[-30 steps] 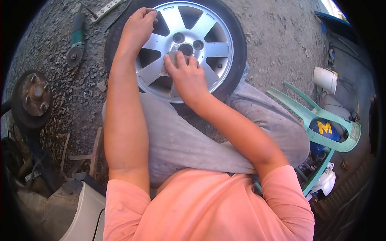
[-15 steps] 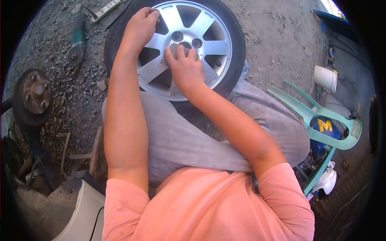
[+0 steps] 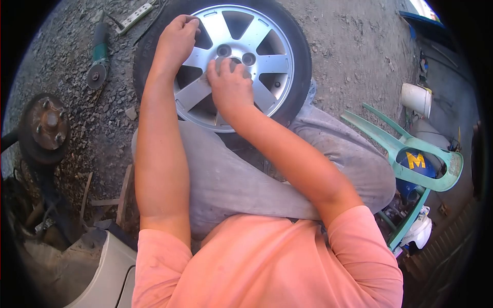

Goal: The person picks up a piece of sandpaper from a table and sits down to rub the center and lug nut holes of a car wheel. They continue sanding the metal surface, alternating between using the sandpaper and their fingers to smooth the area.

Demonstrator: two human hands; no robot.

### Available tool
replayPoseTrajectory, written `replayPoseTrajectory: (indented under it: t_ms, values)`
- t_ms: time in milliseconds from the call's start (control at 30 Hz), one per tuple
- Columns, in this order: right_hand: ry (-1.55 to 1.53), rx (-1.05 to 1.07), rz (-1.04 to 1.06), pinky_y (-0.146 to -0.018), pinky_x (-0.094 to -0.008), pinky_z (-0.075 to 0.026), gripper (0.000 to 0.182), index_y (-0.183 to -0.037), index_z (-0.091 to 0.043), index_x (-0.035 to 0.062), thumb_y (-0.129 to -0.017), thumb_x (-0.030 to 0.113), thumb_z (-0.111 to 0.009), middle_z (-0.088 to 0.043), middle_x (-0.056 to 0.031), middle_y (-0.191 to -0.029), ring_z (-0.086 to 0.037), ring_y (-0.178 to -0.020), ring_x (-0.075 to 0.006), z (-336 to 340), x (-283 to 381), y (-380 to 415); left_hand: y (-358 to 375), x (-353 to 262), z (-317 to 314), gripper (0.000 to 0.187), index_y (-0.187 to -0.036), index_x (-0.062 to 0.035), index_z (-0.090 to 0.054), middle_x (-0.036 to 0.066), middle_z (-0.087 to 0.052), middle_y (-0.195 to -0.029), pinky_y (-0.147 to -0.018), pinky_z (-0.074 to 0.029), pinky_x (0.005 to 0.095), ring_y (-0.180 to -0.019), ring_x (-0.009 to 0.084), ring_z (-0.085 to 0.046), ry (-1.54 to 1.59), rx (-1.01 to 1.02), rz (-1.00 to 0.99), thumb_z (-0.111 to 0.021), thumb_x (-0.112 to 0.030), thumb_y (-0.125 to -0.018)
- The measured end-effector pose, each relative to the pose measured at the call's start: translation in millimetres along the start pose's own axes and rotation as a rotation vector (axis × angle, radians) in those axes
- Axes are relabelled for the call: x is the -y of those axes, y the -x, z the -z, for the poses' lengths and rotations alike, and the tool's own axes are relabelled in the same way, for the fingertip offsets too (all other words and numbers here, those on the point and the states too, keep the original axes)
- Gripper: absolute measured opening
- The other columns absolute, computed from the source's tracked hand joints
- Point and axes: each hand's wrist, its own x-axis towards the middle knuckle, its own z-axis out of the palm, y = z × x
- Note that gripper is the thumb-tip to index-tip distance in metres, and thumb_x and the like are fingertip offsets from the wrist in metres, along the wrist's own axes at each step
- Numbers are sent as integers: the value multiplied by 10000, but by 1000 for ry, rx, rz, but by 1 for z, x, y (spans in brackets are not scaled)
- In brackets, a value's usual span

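A car wheel (image 3: 272,63) with a silver spoked rim and black tire leans in front of my bent legs, its face toward me. My left hand (image 3: 178,38) is at the rim's upper left edge, fingers curled over it beside a spoke gap. Over the center of the rim lies my right hand (image 3: 231,87), fingers spread and tips down at the hub and bolt holes. My right palm faces the wheel, and whether anything thin lies beneath it I cannot tell. Two bolt holes show just above those fingertips.
On the gravel at left lie an angle grinder (image 3: 99,54) and a power strip (image 3: 134,18). A rusty wheel hub (image 3: 51,120) with studs stands below them, above a pale car panel (image 3: 105,274). At right are a green plastic chair (image 3: 447,179), a blue container (image 3: 408,172) and a white bucket (image 3: 416,99).
My right hand has shifted slightly up and left across the hub. My left hand stays at the rim edge. The whole view has moved a little.
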Motion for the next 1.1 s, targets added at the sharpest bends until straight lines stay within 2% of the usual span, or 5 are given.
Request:
replayPoseTrajectory:
  t_ms: [233, 333, 467, 633, 1100]
  values:
    - [-63, 45, 18, -808, -642, -599, 587, -1472, -539, 150, -914, 259, -686, -521, -196, -1409, -563, -1196, -443, -6, 3, 7, 1, -3, 1, 398, -1323, -55, -678, 80, -740, -1093, -833, -509, 312, -900, 165, -622, -1, -10, 18, -551, -302, -1037]
    - [27, -68, 106, -832, -645, -584, 605, -1476, -539, 167, -897, 253, -692, -539, -169, -1394, -571, -1183, -418, -9, -12, 2, 5, -5, 2, 406, -1327, -51, -675, 82, -742, -1102, -836, -510, 315, -900, 168, -624, -19, -3, 31, -553, -300, -1030]
    - [-112, -142, 111, -726, -481, -584, 563, -1441, -573, 185, -885, 140, -651, -600, -100, -1254, -600, -1015, -319, -2, -28, 3, 3, -5, 1, 411, -1334, -58, -672, 73, -742, -1110, -815, -505, 304, -884, 162, -623, 5, 9, 36, -552, -321, -1043]
    - [-197, -163, 192, -985, -538, -468, 570, -1437, -612, 254, -881, 139, -656, -564, -137, -1384, -515, -1252, -356, -10, -28, 42, 5, -12, 1, 383, -1242, -9, -693, 112, -752, -1076, -873, -534, 339, -938, 182, -672, 65, -40, 72, -562, -303, -1033]
    - [-337, -320, 271, -1080, -591, -421, 572, -1380, -649, 257, -838, 76, -665, -571, -123, -1347, -504, -1260, -360, -33, -48, 33, 2, -8, -5, 384, -1237, -11, -693, 111, -753, -1073, -878, -521, 349, -953, 196, -679, -34, 3, 56, -548, -308, -1042]
